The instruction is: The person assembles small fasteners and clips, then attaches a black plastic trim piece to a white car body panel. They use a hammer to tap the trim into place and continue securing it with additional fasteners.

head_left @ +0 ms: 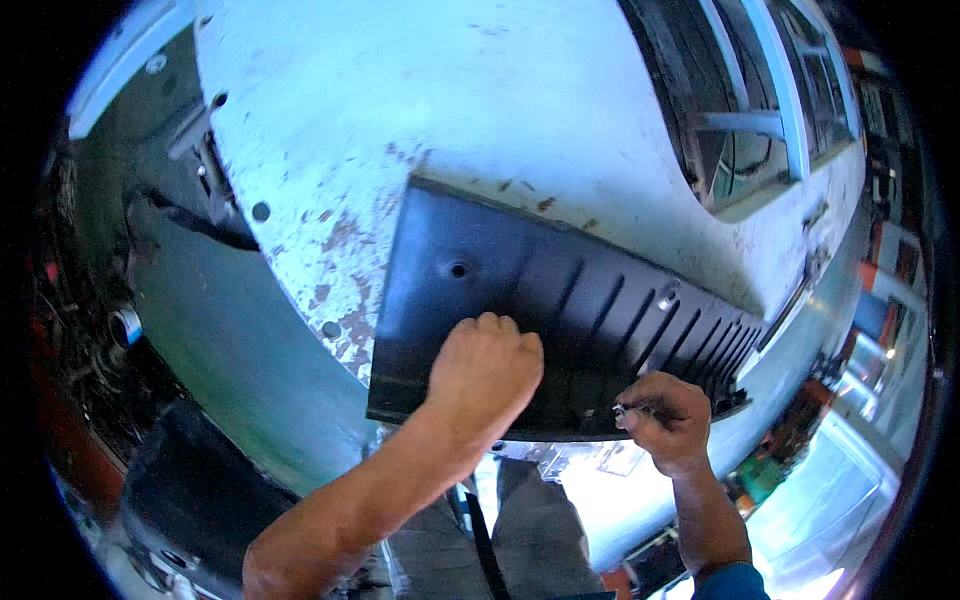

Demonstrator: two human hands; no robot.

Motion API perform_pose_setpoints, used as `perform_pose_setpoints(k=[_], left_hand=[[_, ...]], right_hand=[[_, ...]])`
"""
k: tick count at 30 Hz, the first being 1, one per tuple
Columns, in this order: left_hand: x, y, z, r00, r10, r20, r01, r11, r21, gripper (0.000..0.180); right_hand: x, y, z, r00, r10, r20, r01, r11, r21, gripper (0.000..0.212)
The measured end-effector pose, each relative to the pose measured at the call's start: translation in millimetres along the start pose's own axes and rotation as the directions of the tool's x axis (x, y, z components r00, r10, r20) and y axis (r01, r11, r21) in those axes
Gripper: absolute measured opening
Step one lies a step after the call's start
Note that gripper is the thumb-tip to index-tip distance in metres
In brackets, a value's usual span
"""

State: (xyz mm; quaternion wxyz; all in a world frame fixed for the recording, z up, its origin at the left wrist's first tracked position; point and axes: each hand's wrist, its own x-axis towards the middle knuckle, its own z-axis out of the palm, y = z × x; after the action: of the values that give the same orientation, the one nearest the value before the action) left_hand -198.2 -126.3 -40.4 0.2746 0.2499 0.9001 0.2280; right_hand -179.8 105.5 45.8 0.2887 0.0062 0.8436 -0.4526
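Note:
A black ribbed panel (520, 270) lies on a worn, pale vehicle body (480, 100). Over the panel's left half, my left hand (487, 368) is closed in a fist, knuckles up; whatever its fingers hold, if anything, is hidden. At the panel's near edge on the right, my right hand (668, 420) pinches a small shiny piece (622, 410) between thumb and fingers; it is too small to name. A small pale fitting (668, 295) sits on the ribbed part. Toward the panel's far left corner there is a round hole (459, 270).
Window openings (740, 110) of the vehicle body are at the upper right. An open bay with a dark strap (200, 222) lies to the left, above a dark panel-like piece (200, 490). Shelves and clutter (880, 300) line the right side.

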Motion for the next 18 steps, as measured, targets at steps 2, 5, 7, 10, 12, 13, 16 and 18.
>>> perform_pose_setpoints(k=[2,5,7,10,12,13,16,18], left_hand=[[-4,-5,-7,0.998,0.033,-0.06,-0.032,0.999,0.015,0.009],[-18,-11,-35,0.988,-0.064,-0.14,0.011,0.937,-0.348,0.009],[-33,-7,-46,0.94,-0.34,-0.03,0.151,0.495,-0.856,0.015],[-71,4,-43,0.858,-0.477,-0.192,-0.187,0.059,-0.981,0.024],[-103,8,-33,0.822,-0.505,-0.264,-0.354,-0.089,-0.931,0.028],[-112,12,-27,0.804,-0.525,-0.279,-0.402,-0.135,-0.906,0.031],[-125,29,-14,0.73,-0.645,-0.226,-0.456,-0.214,-0.864,0.03],[-131,34,-4,0.794,-0.594,-0.131,-0.379,-0.315,-0.87,0.034]], right_hand=[[-10,8,-13,0.998,-0.057,-0.029,0.057,0.998,-0.015,0.017],[-33,26,-26,0.994,-0.014,-0.105,0.021,0.998,0.067,0.018],[-45,33,-34,0.987,0.006,-0.158,0.014,0.992,0.123,0.017],[-61,52,-41,0.978,0.03,-0.205,0.014,0.977,0.211,0.018],[-53,55,-50,0.983,-0.007,-0.184,0.041,0.983,0.182,0.019],[-48,59,-54,0.984,-0.024,-0.177,0.053,0.986,0.158,0.02],[-17,64,-68,0.957,0.084,-0.276,-0.049,0.99,0.133,0.027],[20,65,-75,0.915,0.065,-0.398,-0.068,0.998,0.008,0.027]])
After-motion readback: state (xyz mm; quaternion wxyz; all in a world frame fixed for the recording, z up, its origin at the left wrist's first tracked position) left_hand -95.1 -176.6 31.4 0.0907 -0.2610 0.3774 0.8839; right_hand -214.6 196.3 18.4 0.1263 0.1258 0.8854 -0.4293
